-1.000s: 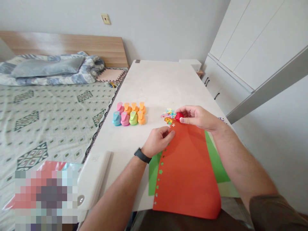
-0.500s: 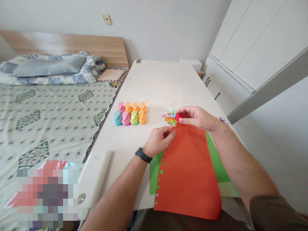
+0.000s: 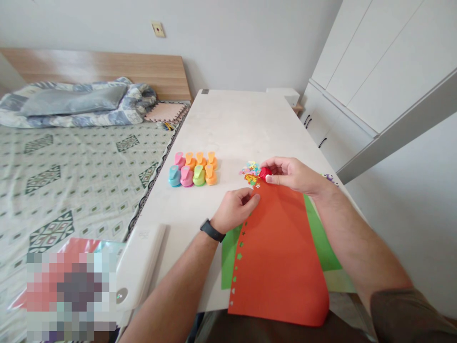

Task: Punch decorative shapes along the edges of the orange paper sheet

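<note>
1. Take the middle of the orange-red sheet (image 3: 282, 252) as the centre of a clock, with 12 pointing away from the person.
2. The sheet lies lengthwise on the surface (image 3: 243, 126); its end at 6 o'clock reaches past the near edge, and its corner at 5 is curled.
3. Small shaped holes run along its edge from about 8 to 10 o'clock, and a flower-shaped hole shows near 11.
4. The right hand (image 3: 293, 175), near 12 o'clock, has its fingers closed around a red punch (image 3: 264, 173), thumb on the near side.
5. The red punch sits between 11 and 12 o'clock, at the sheet's far edge; its slot is hidden, so how far the paper goes in cannot be told.
6. The left hand (image 3: 235, 208), near 10 o'clock, pinches the sheet's edge, thumb on top and the other fingers curled, their tips partly hidden. A black wristband (image 3: 213, 230) circles that wrist.
7. Small colourful cut-outs (image 3: 252, 167) lie in a heap near 11 o'clock, just beside the red punch.
8. Green paper (image 3: 326, 243) lies underneath, showing towards 3 and between 8 and 9 o'clock.
9. Eight coloured punches (image 3: 193, 175) stand in two rows between 10 and 11 o'clock, well apart from the sheet.
10. A long white device (image 3: 143, 259) lies at 9 o'clock; beyond it is a bed (image 3: 89, 190).
</note>
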